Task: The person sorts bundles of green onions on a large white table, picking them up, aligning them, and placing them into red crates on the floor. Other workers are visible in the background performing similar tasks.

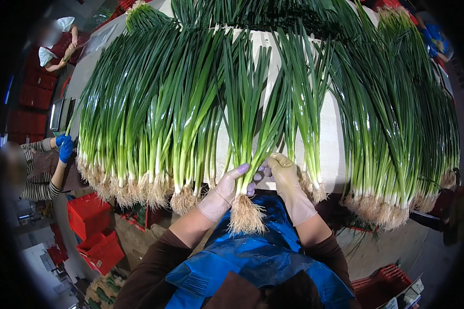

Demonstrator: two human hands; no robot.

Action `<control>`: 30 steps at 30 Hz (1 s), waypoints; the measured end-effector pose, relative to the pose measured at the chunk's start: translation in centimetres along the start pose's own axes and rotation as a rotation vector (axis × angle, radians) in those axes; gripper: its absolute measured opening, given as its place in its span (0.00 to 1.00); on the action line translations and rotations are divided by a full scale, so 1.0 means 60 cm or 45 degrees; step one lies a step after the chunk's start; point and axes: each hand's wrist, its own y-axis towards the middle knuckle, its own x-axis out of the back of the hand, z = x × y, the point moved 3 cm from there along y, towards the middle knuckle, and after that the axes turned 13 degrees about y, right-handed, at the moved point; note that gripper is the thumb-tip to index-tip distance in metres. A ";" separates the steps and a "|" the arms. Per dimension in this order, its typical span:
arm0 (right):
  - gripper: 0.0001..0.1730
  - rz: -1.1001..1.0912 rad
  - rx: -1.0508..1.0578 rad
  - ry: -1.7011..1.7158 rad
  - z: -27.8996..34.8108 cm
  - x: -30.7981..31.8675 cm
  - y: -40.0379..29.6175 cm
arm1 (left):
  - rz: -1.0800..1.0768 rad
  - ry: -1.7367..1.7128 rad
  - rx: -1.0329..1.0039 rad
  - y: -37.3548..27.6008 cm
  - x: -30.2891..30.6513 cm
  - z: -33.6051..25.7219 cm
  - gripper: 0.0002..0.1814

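My left hand [230,184], in a thin pale glove with purplish fingertips, grips a small bunch of spring onions [245,154] low on its white stems. The bunch's tan root tuft [247,216] hangs past the table edge above my blue apron [255,255]. My right hand [284,174], gloved the same way, is at the right side of these stems with thumb and fingers bent together. Whether a leaf is pinched there is hidden. Right beside it lies another small bunch of spring onions [309,143], roots towards me.
Wide rows of spring onions lie left [139,131] and right [386,154] on the pale table [330,123], with more across the back. Red crates [89,216] stand low at left. Two people work at left, one wearing blue gloves [64,148]; another person [437,40] is at far right.
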 end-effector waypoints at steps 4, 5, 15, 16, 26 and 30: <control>0.07 0.210 -0.003 -0.071 0.010 0.009 -0.031 | -0.137 0.068 0.009 0.000 -0.005 0.003 0.23; 0.07 0.267 0.025 -0.042 0.005 0.005 -0.043 | -0.170 0.130 0.023 0.003 -0.007 -0.003 0.22; 0.06 0.321 -0.021 -0.012 -0.008 0.047 -0.071 | 0.028 0.041 0.167 0.053 -0.010 0.011 0.23; 0.07 0.286 0.008 -0.056 -0.005 0.045 -0.067 | 0.027 -0.017 0.189 0.060 -0.004 0.017 0.22; 0.06 0.272 0.321 -0.075 -0.008 0.079 -0.089 | -0.107 0.134 0.015 0.093 -0.069 -0.023 0.21; 0.05 0.228 0.200 0.188 0.023 0.082 -0.109 | -0.106 0.102 0.042 0.106 -0.070 -0.016 0.22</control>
